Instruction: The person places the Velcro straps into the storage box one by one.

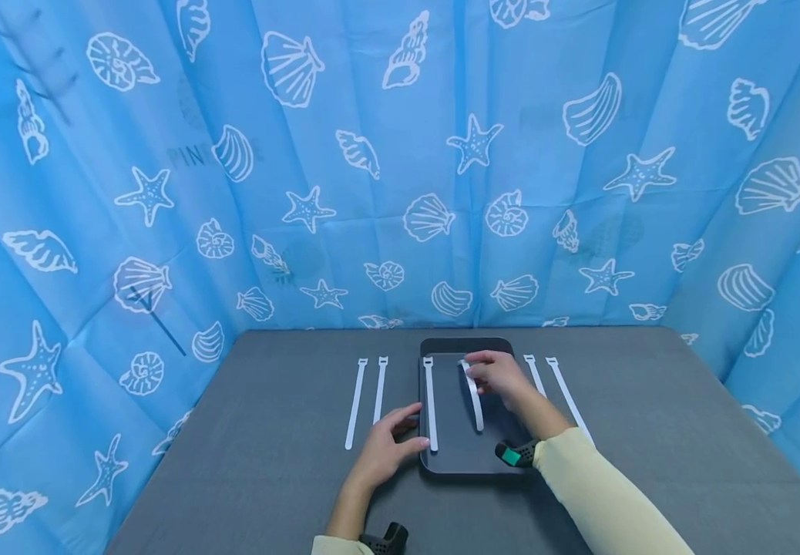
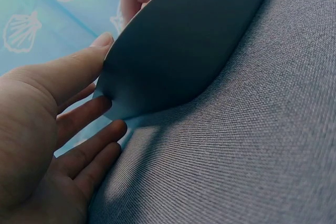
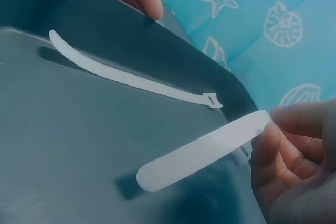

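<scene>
My right hand (image 1: 499,375) pinches a white hook-and-loop cable tie (image 1: 474,397) near its slotted head, between thumb and fingertips. In the right wrist view, that tie's rounded tail (image 3: 157,174) slants over the floor of a dark grey tray (image 1: 455,455). A second white cable tie (image 3: 136,81) lies in the tray along its left side, slotted head at the far end. At the tray's left wall, my left hand (image 1: 384,449) has its fingers spread, loosely bent. The left wrist view shows its thumb (image 2: 89,64) at the rim and fingertips by the outer wall.
Two white cable ties, one of them here (image 1: 356,403), lie left of the tray on the grey cloth-covered table (image 1: 268,462). Two more, including this outer tie (image 1: 569,393), lie to its right, partly behind my right arm. A blue shell-print curtain (image 1: 372,193) hangs behind the table.
</scene>
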Action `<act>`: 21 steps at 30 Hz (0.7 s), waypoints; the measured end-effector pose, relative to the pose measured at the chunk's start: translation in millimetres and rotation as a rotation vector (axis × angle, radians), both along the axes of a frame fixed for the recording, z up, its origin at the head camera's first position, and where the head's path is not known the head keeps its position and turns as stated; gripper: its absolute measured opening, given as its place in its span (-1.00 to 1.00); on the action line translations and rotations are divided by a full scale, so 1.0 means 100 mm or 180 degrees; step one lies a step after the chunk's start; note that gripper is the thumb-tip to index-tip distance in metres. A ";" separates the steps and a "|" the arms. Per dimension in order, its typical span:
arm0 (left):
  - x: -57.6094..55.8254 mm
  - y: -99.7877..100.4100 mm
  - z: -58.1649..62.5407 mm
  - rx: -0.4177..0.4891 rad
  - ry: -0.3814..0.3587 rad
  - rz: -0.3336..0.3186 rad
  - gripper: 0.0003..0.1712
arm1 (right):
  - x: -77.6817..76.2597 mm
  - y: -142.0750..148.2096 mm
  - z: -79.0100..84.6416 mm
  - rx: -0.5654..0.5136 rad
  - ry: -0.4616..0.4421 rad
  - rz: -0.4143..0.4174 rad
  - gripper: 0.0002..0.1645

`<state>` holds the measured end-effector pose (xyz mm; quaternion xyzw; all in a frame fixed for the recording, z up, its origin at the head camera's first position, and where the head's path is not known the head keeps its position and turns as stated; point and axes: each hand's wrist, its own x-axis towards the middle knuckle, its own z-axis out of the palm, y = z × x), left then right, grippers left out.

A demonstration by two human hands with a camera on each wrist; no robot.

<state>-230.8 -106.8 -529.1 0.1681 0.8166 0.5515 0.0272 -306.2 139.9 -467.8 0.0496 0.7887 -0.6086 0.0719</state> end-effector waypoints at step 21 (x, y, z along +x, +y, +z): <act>0.01 0.02 0.02 0.0116 -0.0028 0.0008 -0.33 | 0.02 -0.10 -0.15 0.0080 -0.0081 -0.0032 -0.59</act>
